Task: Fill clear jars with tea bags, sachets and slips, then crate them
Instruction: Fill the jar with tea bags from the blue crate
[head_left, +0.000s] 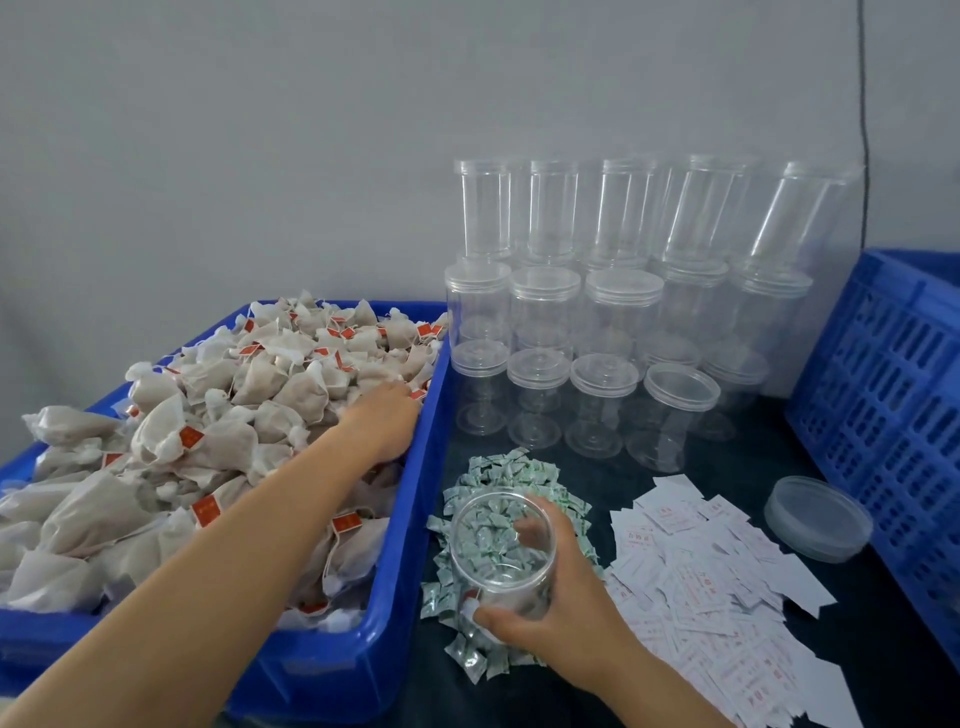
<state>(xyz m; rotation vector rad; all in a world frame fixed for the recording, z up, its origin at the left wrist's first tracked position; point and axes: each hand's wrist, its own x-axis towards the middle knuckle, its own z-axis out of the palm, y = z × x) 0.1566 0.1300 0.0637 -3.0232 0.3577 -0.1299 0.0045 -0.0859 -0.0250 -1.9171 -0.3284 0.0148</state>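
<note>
My right hand (550, 618) grips an open, empty clear jar (501, 551) over a heap of green-and-white sachets (498, 478) on the dark table. My left hand (382, 418) reaches into the blue bin (421, 519) and lies on the pile of tea bags (218, 415) with red tags; its fingertips are buried among the bags, so a hold cannot be made out. White paper slips (711, 577) lie spread to the right of the sachets. A loose clear lid (818, 517) rests flat beside them.
Stacked lidded clear jars (602, 312) stand against the grey wall at the back; one jar (670, 421) in front leans with its lid on. A blue slotted crate (883, 405) rises at the right edge. A black cable runs down the wall.
</note>
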